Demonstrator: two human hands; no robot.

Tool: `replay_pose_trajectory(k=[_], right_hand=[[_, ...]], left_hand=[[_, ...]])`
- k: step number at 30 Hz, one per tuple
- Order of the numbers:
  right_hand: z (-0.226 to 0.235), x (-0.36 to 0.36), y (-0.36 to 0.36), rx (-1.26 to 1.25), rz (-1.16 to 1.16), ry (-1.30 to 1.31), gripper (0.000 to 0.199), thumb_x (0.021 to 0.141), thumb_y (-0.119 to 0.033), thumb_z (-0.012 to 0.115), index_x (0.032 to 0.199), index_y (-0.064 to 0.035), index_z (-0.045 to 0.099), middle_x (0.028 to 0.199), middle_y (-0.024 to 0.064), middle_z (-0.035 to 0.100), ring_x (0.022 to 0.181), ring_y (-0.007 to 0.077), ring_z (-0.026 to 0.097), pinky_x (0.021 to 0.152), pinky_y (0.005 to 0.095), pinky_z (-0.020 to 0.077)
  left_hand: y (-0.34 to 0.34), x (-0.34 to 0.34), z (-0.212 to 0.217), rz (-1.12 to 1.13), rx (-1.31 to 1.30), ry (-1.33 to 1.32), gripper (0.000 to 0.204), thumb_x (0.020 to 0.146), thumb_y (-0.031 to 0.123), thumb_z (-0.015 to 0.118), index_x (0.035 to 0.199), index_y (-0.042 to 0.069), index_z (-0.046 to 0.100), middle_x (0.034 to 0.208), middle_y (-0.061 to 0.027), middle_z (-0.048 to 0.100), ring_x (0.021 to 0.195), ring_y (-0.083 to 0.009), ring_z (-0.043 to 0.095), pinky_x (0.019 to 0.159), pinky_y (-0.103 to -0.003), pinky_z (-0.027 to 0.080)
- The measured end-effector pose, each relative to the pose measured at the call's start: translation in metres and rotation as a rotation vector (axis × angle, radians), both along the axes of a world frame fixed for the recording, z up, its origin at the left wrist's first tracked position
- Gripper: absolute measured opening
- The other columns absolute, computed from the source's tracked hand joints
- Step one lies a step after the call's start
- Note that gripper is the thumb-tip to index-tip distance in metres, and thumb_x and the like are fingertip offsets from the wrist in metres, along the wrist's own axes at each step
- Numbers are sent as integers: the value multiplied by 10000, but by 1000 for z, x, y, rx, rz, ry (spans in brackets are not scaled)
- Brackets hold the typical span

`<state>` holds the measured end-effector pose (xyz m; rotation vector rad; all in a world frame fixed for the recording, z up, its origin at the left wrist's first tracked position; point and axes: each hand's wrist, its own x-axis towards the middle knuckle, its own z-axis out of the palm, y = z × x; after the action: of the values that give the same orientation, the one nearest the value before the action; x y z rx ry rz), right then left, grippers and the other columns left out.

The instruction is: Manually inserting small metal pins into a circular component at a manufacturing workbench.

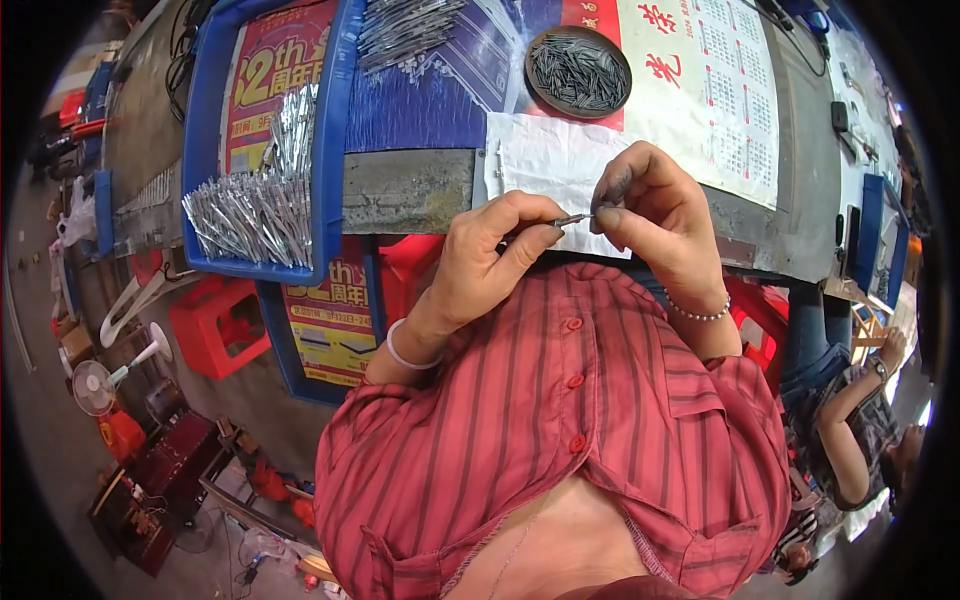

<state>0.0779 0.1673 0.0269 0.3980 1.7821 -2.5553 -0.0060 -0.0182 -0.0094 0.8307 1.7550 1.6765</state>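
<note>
Pinching slim dark piece (572, 219): left hand (487, 250), right hand (664, 217); long axis crosswise, slightly slanted.

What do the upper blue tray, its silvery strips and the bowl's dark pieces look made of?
Upper blue tray: probably plastic; smooth, evenly coloured walls.
Silvery strips: likely metal or foil, given glossy glints.
Dark pieces: perhaps metal, from their dull grey sheen; plastic possible.

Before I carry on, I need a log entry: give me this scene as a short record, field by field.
Left hand: pinches a slim dark piece
Right hand: at the piece's right end; whether it grips is unclear
White cloth: on the bench, partly under the hands
Round bowl: beyond the cloth, holding many dark pieces
Blue tray: left of the cloth, holding silvery strips
</note>
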Motion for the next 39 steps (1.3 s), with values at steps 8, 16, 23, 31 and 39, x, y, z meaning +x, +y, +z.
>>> replay_pose_trajectory(k=[8,16,23,31,39], right_hand=[[-4,1,5,-50,139,-41,165,802,55,557,908,-28,463,819,-25,469,712,42,451,612,197,380],[-7,12,-2,445,229,-28,131,837,37,539,933,-10,464,806,9,509,686,57,462,598,221,401],[-17,11,-5,279,48,-83,114,892,-70,589,946,20,544,774,5,541,703,52,502,624,211,427],[-20,11,-3,380,69,-40,130,917,-88,556,861,28,535,725,35,550,647,79,509,590,228,429],[-25,11,-5,364,76,-43,200,925,-146,576,830,21,519,699,27,559,624,65,508,564,217,425]], left_hand=[[-3,-6,-3,-94,4,264,144,808,11,651,943,22,602,794,-106,626,694,-249,636,595,-310,481],[-6,-4,-3,-104,-60,586,196,743,43,695,896,44,573,702,-97,559,602,-291,585,522,-364,448],[-4,-4,2,4,-89,783,201,744,74,698,894,37,568,656,-78,508,561,-245,554,496,-349,429],[-3,-5,2,2,-95,858,195,747,79,685,888,27,561,648,-66,497,549,-220,541,490,-331,428],[0,-5,2,-19,-96,900,176,750,70,660,884,19,558,655,-65,506,554,-213,541,493,-323,432]])
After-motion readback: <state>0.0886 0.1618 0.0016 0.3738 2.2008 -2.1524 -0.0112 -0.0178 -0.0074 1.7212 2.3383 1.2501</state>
